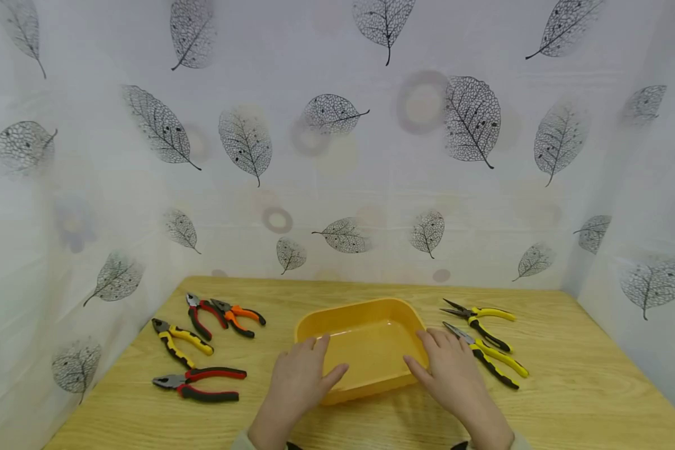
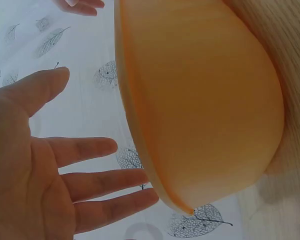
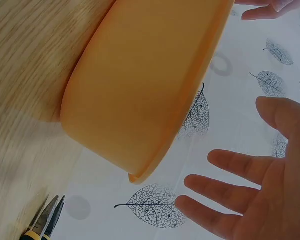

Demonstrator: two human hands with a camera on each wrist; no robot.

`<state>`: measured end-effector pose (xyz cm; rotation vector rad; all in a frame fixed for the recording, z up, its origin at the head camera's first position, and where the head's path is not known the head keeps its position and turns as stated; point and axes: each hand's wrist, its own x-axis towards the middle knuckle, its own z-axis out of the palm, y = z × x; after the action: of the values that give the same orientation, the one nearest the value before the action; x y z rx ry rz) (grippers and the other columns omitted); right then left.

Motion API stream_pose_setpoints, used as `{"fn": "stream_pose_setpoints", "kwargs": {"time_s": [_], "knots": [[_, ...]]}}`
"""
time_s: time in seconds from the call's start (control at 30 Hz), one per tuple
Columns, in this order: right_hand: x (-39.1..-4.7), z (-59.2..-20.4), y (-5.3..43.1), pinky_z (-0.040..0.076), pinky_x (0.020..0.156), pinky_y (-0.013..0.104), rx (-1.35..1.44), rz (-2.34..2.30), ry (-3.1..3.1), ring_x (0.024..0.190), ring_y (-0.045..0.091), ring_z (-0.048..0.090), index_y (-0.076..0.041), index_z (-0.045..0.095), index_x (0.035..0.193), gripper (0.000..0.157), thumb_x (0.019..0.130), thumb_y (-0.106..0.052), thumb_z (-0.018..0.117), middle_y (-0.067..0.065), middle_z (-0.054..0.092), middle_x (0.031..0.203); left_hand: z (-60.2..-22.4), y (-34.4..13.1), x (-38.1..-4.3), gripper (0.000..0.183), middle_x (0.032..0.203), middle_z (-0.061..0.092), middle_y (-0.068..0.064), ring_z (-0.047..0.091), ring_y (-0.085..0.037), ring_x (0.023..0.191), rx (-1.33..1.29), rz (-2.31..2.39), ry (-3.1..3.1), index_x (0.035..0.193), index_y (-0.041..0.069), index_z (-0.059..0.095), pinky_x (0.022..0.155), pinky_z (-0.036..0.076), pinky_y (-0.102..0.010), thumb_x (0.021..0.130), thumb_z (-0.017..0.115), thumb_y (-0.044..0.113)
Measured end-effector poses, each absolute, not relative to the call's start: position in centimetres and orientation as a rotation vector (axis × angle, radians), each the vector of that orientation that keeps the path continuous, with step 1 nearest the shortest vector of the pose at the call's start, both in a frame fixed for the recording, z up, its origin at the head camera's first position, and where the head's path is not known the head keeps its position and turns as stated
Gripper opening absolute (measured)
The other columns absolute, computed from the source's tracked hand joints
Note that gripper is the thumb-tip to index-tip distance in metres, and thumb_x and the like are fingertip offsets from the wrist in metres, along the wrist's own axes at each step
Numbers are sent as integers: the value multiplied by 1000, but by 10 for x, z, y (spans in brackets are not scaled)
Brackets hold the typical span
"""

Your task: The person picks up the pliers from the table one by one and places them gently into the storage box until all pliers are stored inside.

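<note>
A yellow plastic basin, roughly rectangular with rounded corners, sits on the wooden table with nothing inside. My left hand is over its near left side, fingers spread and nearly straight. In the left wrist view, the fingertips of that left hand come right up to the rim of the basin. Over the near right side is my right hand, thumb reaching toward the inside. The right wrist view shows this right hand with its fingers loosely extended beside the rim, holding nothing.
Several pliers lie left of the basin: small red-black pliers, orange-black pliers, yellow-black pliers and larger red-black pliers. On the right lie two yellow-black needle-nose pliers. A leaf-patterned curtain encloses the table's back and sides.
</note>
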<state>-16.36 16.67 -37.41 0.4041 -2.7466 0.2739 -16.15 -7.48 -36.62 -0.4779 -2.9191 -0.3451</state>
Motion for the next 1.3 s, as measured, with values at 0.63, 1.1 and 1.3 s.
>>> {"fn": "stream_pose_setpoints", "kwargs": {"time_s": [0.63, 1.1, 1.3], "knots": [[-166, -377, 169, 28, 91, 58, 437, 298, -2841, 111, 36, 42, -4, 55, 115, 47, 84, -39, 56, 17, 50, 117, -368, -76, -159, 60, 101, 58, -16, 55, -30, 87, -374, -320, -2985, 118, 5, 54, 63, 46, -45, 79, 56, 51], [-169, -382, 170, 27, 89, 59, 435, 309, -2899, 109, 36, 45, -3, 55, 116, 50, 85, -42, 54, 17, 53, 115, -369, -77, -159, 61, 95, 58, -15, 55, -31, 83, -361, -283, -3007, 117, 5, 54, 59, 46, -45, 77, 58, 51], [-168, -382, 168, 20, 91, 63, 432, 347, -2936, 108, 32, 48, -3, 55, 116, 48, 84, -40, 56, 13, 57, 111, -369, -77, -158, 59, 95, 58, -16, 56, -31, 83, -397, -282, -2977, 115, 5, 56, 58, 46, -45, 77, 59, 50]]}}
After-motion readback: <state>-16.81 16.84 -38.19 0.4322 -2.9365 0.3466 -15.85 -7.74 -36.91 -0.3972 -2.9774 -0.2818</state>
